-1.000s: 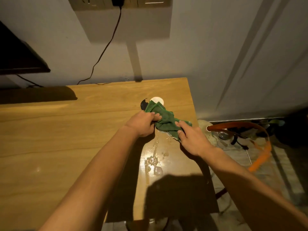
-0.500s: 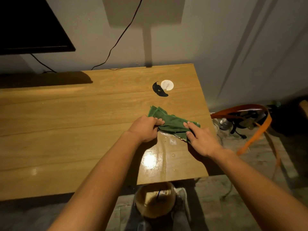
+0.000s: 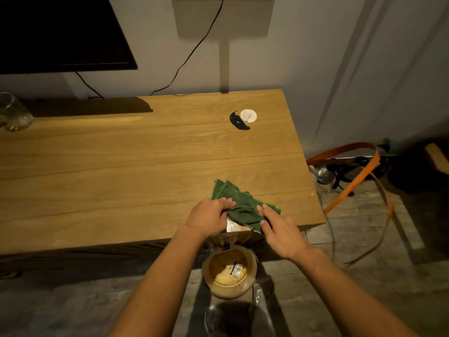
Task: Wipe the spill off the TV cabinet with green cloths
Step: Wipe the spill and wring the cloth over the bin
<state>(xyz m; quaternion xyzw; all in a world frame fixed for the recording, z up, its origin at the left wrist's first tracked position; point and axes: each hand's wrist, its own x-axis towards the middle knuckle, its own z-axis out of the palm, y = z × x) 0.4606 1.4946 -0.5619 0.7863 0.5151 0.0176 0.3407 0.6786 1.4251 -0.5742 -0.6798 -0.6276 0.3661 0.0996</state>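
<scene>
1. We see the green cloth (image 3: pixel 243 205) bunched up at the front edge of the wooden TV cabinet (image 3: pixel 121 166), near its right end.
2. Our left hand (image 3: pixel 210 218) has its fingers curled around the cloth's left side.
3. Our right hand (image 3: pixel 279 231) presses flat on the cloth's right side, fingers out straight, gripping nothing.
4. A shiny wet patch (image 3: pixel 234 226) shows between our hands, right at the edge.
5. A round wooden bowl (image 3: pixel 229 272) with bits inside sits on the floor just below.
6. Farther back on the cabinet lie a white disc (image 3: pixel 248 116) and a black shape (image 3: pixel 237 121), touching.
7. A glass jar (image 3: pixel 13 113) sits far left, under the dark TV (image 3: pixel 60 32).
8. An orange strap (image 3: pixel 352 181) curls on the floor to the right.
</scene>
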